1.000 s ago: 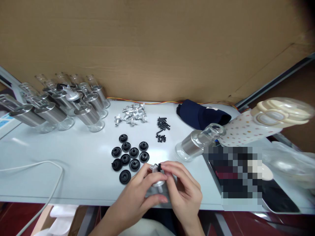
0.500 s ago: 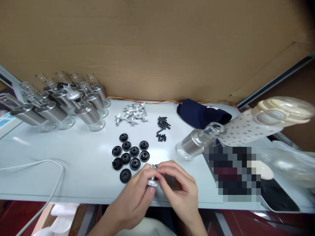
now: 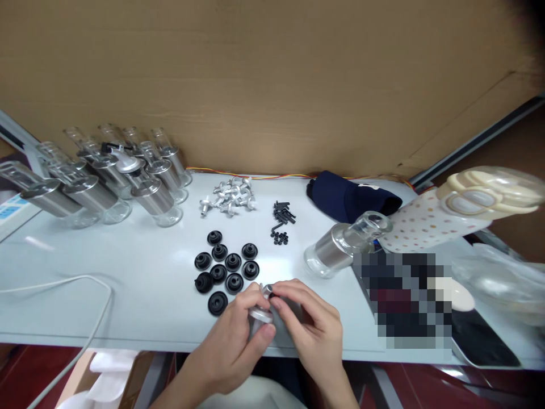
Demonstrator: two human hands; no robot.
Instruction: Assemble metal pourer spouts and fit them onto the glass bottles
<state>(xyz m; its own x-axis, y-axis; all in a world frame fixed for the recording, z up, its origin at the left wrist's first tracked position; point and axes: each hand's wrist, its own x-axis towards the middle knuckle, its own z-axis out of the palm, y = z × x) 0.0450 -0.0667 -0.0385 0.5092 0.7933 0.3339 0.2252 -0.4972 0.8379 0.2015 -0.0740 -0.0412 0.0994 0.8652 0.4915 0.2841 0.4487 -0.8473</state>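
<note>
My left hand (image 3: 236, 341) is closed around a silver pourer spout (image 3: 260, 314), its wide flange between fingers and thumb. My right hand (image 3: 313, 326) pinches at the spout's upper end, with a small black piece (image 3: 272, 295) partly showing at its fingertips; its exact kind is hidden. Beyond my left hand, several black ribbed caps (image 3: 233, 262) lie on the table. Further back is a heap of silver-white spout parts (image 3: 233, 195). To its right lie short black tubes (image 3: 283, 212) and small black rings (image 3: 280, 238).
Several glass bottles with steel sleeves (image 3: 155, 197) stand at the left. Another such bottle (image 3: 332, 250) is right of the rings. A navy cap (image 3: 340, 196), a dotted flask (image 3: 419, 224) and a dark phone (image 3: 483, 338) lie further right. A white cable (image 3: 96, 280) crosses the left side.
My left hand has turned the spout so its flange tilts and more of its lower body shows. The left thumb has shifted right. My right fingertips have opened slightly, showing a dark piece.
</note>
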